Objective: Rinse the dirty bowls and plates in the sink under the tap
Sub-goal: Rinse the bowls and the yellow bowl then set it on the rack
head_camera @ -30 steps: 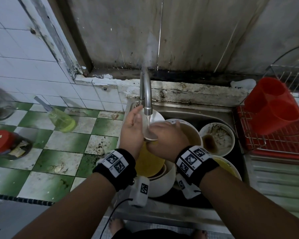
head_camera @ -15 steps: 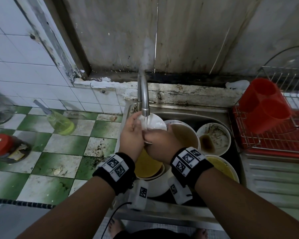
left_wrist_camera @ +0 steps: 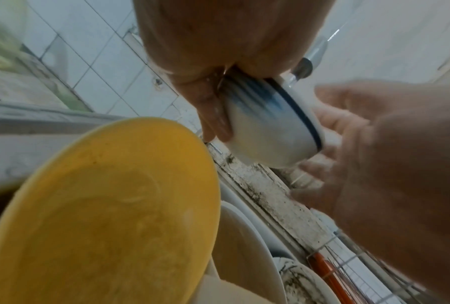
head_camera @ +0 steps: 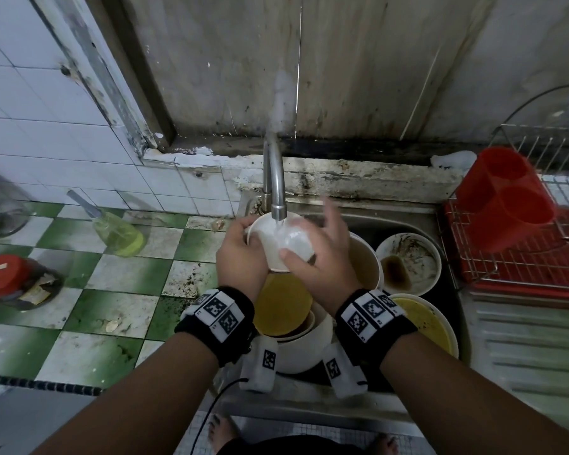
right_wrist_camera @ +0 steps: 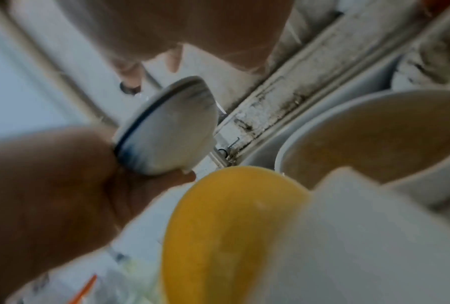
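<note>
A small white bowl (head_camera: pixel 278 239) with a blue rim (left_wrist_camera: pixel 304 115) is tilted under the running tap (head_camera: pixel 276 188), and water falls on its outer side. My left hand (head_camera: pixel 242 254) grips it from the left, fingers curled round the rim. My right hand (head_camera: pixel 322 254) has its thumb on the bowl's near side, with the fingers spread straight beyond it. The right wrist view shows the bowl (right_wrist_camera: pixel 167 129) held above the sink. Below lie a yellow bowl (head_camera: pixel 281 305), a white bowl of brown liquid (head_camera: pixel 365 267), a soiled bowl (head_camera: pixel 408 264) and a yellow-smeared plate (head_camera: pixel 424 323).
A red drying rack (head_camera: pixel 523 267) with a red cutlery holder (head_camera: pixel 503 198) stands right of the sink (head_camera: pixel 391 211). On the green and white tiled counter at the left are a soap bottle (head_camera: pixel 119 233) and a red-lidded jar (head_camera: pixel 10 280).
Both hands were wrapped close round the bowl under the tap. Now the bowl is turned with its outer side up, and my right fingers have lifted off and spread.
</note>
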